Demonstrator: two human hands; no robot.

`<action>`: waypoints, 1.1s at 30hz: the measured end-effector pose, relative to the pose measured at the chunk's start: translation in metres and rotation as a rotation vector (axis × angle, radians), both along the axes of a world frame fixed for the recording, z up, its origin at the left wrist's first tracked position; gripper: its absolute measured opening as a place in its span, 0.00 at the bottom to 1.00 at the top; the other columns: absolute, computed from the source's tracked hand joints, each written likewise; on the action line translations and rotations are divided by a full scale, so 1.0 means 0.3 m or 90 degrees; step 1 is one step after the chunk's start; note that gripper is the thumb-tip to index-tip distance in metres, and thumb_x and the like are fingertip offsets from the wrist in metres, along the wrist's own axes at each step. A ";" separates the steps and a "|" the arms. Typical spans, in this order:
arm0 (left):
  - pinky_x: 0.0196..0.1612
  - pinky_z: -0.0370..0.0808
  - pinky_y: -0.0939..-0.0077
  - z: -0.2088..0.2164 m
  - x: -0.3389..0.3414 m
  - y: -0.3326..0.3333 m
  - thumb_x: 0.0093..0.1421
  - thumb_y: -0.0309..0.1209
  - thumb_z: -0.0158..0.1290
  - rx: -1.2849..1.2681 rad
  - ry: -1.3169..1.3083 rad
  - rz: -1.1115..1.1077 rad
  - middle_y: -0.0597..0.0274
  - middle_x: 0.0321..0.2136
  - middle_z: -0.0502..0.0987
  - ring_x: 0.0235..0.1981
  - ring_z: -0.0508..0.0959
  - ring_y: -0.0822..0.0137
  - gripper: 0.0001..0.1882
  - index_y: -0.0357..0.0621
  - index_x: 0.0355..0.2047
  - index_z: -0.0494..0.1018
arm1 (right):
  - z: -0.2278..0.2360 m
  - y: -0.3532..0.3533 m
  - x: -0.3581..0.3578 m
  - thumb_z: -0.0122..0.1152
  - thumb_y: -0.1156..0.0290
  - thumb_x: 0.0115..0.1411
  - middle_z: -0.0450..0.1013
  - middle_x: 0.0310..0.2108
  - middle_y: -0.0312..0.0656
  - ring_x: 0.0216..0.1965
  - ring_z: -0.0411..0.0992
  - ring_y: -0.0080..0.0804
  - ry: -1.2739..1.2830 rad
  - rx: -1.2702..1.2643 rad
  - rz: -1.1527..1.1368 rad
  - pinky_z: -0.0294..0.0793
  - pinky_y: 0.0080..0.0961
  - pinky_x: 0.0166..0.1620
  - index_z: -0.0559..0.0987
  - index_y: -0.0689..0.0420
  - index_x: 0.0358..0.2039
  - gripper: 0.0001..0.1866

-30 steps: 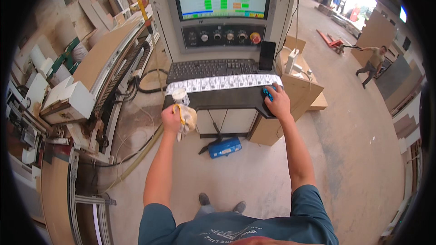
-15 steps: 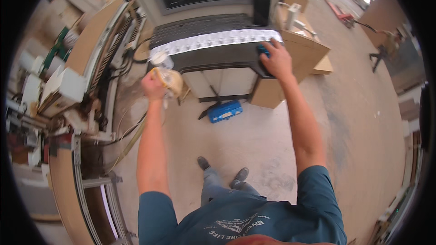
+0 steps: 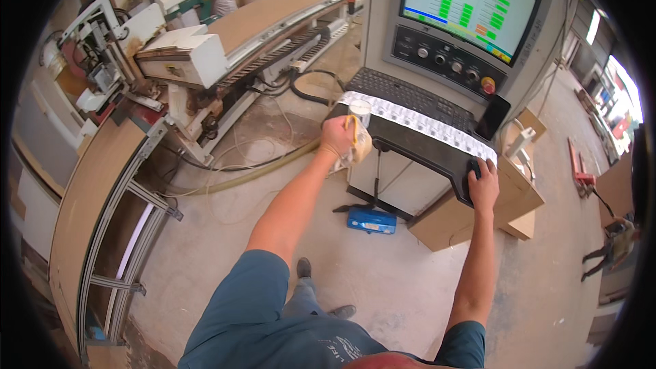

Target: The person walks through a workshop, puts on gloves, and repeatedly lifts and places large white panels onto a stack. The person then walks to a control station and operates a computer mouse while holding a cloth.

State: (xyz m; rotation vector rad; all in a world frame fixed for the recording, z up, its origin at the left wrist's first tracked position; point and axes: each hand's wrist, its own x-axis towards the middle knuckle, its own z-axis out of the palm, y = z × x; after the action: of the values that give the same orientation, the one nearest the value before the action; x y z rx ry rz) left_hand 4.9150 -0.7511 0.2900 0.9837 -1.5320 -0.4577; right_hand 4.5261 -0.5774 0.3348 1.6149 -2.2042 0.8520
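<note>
My left hand (image 3: 337, 138) is closed on a cream, cup-shaped dust mask (image 3: 362, 145) with a yellow edge, held at the near left corner of a black console shelf (image 3: 410, 140). Just beyond it stands a small whitish cup (image 3: 360, 109). On the shelf's right end, my right hand (image 3: 484, 186) curls over a dark computer mouse (image 3: 473, 167), which it partly hides. A black keyboard (image 3: 410, 93) lies at the back of the shelf, with a white printed strip (image 3: 420, 123) in front of it. A black phone (image 3: 492, 117) leans upright at the right.
Above the keyboard are a lit screen (image 3: 471, 3) and a knob panel with a red button (image 3: 488, 85). A blue box-like broom head (image 3: 371, 221) rests on the floor below. A long machine bed (image 3: 273, 17) lies left. Another person (image 3: 618, 246) stands far right.
The view has swung left and upward, bringing more of the screen and the machine bed into sight. My left hand still holds the mask, and my right hand stays on the mouse.
</note>
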 end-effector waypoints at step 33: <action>0.31 0.73 0.53 0.055 -0.007 0.010 0.62 0.39 0.54 0.037 -0.045 0.008 0.41 0.25 0.76 0.29 0.77 0.39 0.15 0.38 0.26 0.77 | -0.041 -0.038 -0.035 0.61 0.63 0.56 0.70 0.60 0.49 0.57 0.70 0.52 0.016 -0.007 -0.014 0.72 0.43 0.57 0.81 0.46 0.52 0.22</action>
State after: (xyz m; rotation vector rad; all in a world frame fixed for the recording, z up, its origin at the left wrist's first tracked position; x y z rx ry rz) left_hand 4.9129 -0.7481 0.3063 1.0629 -1.5823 -0.4647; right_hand 4.5157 -0.5888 0.3226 1.5853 -2.1914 0.8314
